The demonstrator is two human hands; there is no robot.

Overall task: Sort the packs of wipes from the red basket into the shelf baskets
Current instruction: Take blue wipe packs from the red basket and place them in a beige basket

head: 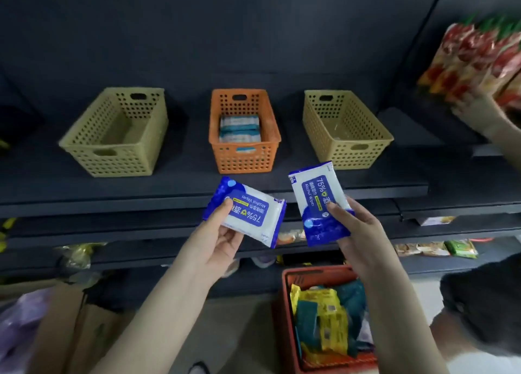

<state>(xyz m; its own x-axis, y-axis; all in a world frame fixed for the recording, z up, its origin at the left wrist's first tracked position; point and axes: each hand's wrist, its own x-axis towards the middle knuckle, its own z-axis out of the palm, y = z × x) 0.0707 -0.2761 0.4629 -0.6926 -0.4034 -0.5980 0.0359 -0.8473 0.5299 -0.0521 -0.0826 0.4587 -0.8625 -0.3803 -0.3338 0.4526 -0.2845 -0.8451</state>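
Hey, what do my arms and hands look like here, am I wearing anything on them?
Nothing worn shows. The left hand and right hand have no gloves, rings or wristbands; the left forearm and right forearm show no sleeve down to the frame edge.

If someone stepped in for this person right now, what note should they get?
Left hand grips a blue wipes pack; right hand grips a second blue pack, both held in front of the shelf.
Orange basket holds teal-and-white packs. Left tan basket and right tan basket look empty.
Red basket on the floor holds yellow and teal packs.
Done: orange basket started.
Left: place both blue packs, then sort the rest.
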